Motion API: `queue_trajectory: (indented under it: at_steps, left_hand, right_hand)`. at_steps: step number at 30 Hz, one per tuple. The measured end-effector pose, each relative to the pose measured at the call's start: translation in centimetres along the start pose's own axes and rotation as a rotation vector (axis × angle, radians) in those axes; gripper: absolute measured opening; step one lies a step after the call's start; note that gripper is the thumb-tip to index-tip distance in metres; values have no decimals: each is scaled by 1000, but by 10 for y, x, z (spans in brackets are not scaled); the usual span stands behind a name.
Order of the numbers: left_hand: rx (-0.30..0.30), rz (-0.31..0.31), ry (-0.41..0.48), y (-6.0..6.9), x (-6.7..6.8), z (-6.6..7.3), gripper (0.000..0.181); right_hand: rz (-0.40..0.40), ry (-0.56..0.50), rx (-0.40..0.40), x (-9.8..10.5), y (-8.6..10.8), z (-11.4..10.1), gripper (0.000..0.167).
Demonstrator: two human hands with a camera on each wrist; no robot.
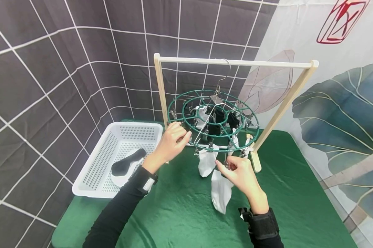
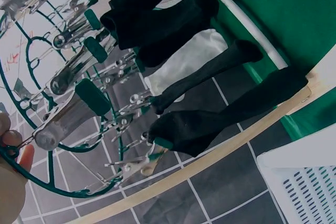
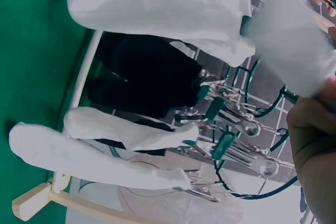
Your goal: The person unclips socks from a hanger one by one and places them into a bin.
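A round green clip hanger (image 1: pixel 251 137) hangs by a metal hook from a wooden stand. My left hand (image 1: pixel 174 139) grips its outer ring on the near left side; in the left wrist view, fingertips (image 2: pixel 11 139) show at the ring. At the near right edge, my right hand (image 1: pixel 240 172) pinches a metal clip (image 1: pixel 226 164), with a white sock (image 1: pixel 221 191) hanging just below. That sock looks blurred in the right wrist view, and the fingers partly hide the clip. Another white sock (image 1: pixel 207 162) hangs beside it. Black socks (image 2: pixel 184 129) and more white socks (image 3: pixel 100 161) hang from other clips.
A white perforated basket (image 1: pixel 94 172) stands on the green-covered table (image 1: pixel 180 220) at the left, with a dark grey and white sock (image 1: pixel 128 162) inside. The stand's crossbar (image 1: pixel 260 63) runs above the hanger, and its right post (image 1: pixel 282 106) rises beyond my right hand.
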State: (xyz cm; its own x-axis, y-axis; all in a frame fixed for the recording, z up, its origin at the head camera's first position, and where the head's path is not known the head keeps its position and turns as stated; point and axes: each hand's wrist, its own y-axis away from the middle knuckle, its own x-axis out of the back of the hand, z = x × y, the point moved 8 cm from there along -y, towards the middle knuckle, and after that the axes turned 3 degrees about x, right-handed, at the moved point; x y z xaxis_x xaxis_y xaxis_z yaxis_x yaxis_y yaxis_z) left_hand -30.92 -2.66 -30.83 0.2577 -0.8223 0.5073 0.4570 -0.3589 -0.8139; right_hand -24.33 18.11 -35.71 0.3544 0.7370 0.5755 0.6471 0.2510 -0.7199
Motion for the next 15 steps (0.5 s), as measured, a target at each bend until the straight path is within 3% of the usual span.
queue_trajectory:
  at_steps: [6, 10, 13, 15]
  left_hand:
    - [40, 14, -3, 4, 0, -2, 35]
    - [40, 67, 0, 12, 0, 0, 24]
    - [31, 168, -2, 23, 2, 6, 24]
    - [15, 279, 3, 35, 3, 13, 27]
  right_hand:
    - [1, 27, 9, -2, 0, 0, 50]
    - [18, 49, 11, -2, 0, -1, 49]
    - [27, 53, 7, -3, 0, -1, 48]
    - [27, 50, -2, -4, 0, 0, 48]
